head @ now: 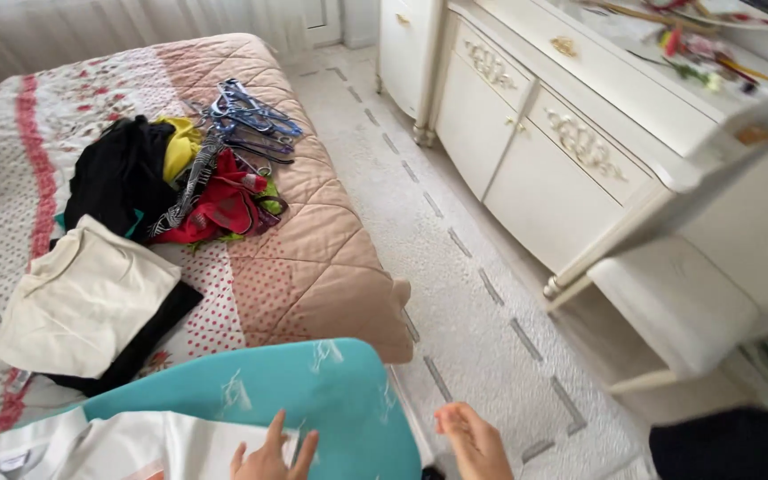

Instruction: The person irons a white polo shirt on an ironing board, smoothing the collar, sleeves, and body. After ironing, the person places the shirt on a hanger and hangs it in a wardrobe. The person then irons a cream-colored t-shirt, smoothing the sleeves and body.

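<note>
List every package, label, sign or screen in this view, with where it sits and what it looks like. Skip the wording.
Garment label: a small white rectangular tag with faint dark print, sewn inside the neck of the white garment on the turquoise ironing board, bottom left; the left hand rests on that garment further right.
No packages, signs or screens are in view.
</note>
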